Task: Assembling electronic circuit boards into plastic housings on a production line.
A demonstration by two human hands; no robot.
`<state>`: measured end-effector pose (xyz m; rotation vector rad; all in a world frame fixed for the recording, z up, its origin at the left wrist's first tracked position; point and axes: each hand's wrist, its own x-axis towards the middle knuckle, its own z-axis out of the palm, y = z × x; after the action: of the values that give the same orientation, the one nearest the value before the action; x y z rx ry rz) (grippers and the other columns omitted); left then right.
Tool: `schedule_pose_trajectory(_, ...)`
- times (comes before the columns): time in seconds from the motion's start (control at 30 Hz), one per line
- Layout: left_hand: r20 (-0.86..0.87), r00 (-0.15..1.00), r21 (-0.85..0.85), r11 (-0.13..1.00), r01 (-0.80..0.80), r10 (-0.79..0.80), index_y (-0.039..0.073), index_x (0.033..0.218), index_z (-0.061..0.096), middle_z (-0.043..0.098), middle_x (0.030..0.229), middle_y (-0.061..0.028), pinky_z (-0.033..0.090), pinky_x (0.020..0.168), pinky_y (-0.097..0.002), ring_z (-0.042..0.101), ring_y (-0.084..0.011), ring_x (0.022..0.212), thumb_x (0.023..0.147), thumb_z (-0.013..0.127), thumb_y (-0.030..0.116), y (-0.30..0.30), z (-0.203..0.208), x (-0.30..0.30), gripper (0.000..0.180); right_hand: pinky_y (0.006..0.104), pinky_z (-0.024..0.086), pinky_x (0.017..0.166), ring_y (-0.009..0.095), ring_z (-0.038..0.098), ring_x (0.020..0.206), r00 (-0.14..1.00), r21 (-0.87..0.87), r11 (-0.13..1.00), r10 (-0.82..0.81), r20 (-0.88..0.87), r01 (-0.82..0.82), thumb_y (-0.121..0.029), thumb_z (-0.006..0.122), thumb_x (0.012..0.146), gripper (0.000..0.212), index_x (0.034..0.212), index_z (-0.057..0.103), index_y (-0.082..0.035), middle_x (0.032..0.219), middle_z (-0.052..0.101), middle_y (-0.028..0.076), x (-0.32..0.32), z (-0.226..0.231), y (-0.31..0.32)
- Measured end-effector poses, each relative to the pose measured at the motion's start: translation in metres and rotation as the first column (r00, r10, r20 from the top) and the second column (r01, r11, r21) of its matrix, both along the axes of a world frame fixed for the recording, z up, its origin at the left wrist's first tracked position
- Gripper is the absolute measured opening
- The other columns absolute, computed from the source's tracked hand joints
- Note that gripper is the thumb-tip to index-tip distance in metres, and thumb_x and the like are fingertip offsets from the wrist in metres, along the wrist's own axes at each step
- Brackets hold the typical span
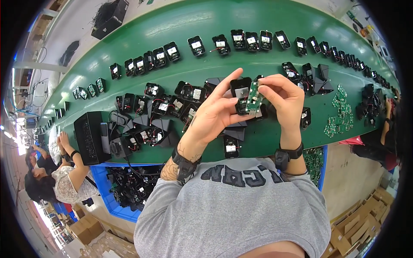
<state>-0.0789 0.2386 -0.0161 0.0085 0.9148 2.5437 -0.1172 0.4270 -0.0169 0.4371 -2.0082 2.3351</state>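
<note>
Close above your grey-sweatshirted chest, your left hand (pixel 215 114) grips a small black moulded-plastic housing (pixel 241 88), fingers curled about it, while your right hand (pixel 284 96) pinches a narrow green circuit board (pixel 254 96) against its opening. I judge the board not yet seated. Beyond, on the glossy green conveyor belt (pixel 180 26), matte black housings with white labels and red wires (pixel 163 105) lie heaped; a far row of like units (pixel 251 41) looks fitted. Loose green boards (pixel 340 116) wait at right.
</note>
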Motion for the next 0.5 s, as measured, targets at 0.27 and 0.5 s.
schedule_pose_trajectory(0.27, -0.064, 0.998, -0.152, 0.988, -0.012, 0.003, 0.010, 0.153, 0.020, 0.050, 0.134, -0.0151, 0.052, 0.096, -0.0464, 0.058, -0.0283, 0.118, 0.092, 0.044, 0.005, 0.006, 0.008, 0.003, 0.066, 0.0217, 0.049, 0.070, 0.012, 0.062, 0.084, 0.996, 0.112, 0.994, 0.016, -0.090, -0.006, 0.009, 0.069, 0.080, 0.019, 0.098, 0.070, 0.003, 0.095, 0.066, 0.008, -0.001, 0.006, -0.002)
schedule_pose_trajectory(0.5, -0.114, 0.993, -0.228, 0.974, 0.001, -0.028, 0.012, 0.152, 0.026, 0.045, 0.136, -0.0132, 0.053, 0.096, -0.0451, 0.056, -0.0232, 0.117, 0.091, 0.044, 0.005, 0.005, 0.011, 0.003, 0.063, 0.0210, 0.048, 0.070, 0.011, 0.062, 0.084, 0.989, 0.099, 0.992, -0.061, -0.131, 0.074, 0.009, 0.069, 0.080, 0.019, 0.098, 0.070, 0.003, 0.095, 0.066, 0.007, -0.003, 0.002, 0.009)
